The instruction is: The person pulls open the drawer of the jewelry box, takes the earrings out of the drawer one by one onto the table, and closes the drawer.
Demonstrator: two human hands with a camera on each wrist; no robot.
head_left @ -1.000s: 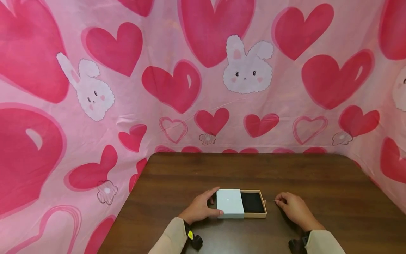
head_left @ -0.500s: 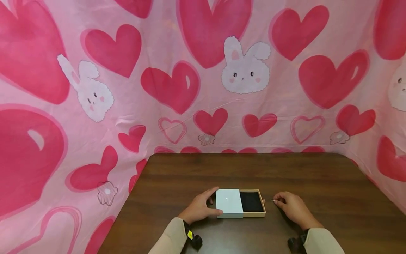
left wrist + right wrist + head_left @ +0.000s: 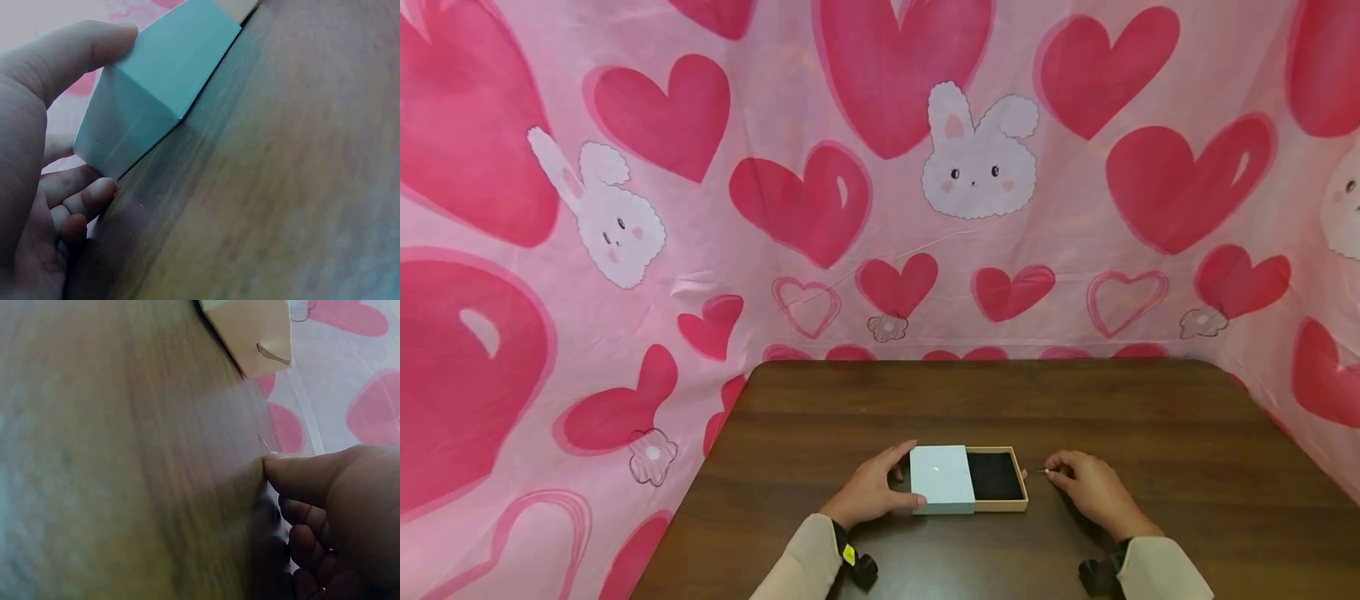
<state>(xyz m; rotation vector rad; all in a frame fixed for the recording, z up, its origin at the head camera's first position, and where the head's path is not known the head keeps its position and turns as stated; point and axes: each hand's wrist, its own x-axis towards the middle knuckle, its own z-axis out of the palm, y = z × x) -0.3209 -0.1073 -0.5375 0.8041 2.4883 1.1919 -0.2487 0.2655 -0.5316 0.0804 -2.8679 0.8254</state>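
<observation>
A small drawer box lies on the table, its pale blue-white sleeve [image 3: 942,478] covering the left part. Pulled out to the right is the tan drawer [image 3: 1002,506], lined with a black pad [image 3: 995,476] and fitted with a small tab. My left hand [image 3: 872,490] grips the sleeve's left end, thumb on the near side [image 3: 119,40]. Right of the drawer, apart from it, my right hand [image 3: 1088,490] pinches a thin metal pin [image 3: 263,442] with a small pale end between thumb and index finger. Its other fingers are curled under; the pin's held end is hidden.
The brown wooden table [image 3: 970,400] reaches back to a pink cloth backdrop [image 3: 880,233] printed with hearts and rabbits. Black wrist cameras are strapped on both wrists, the left one [image 3: 865,571] and the right one [image 3: 1097,577] hanging low near the tabletop.
The head view has shifted very slightly. Both hands, the box and the pinched pin stay in nearly the same places.
</observation>
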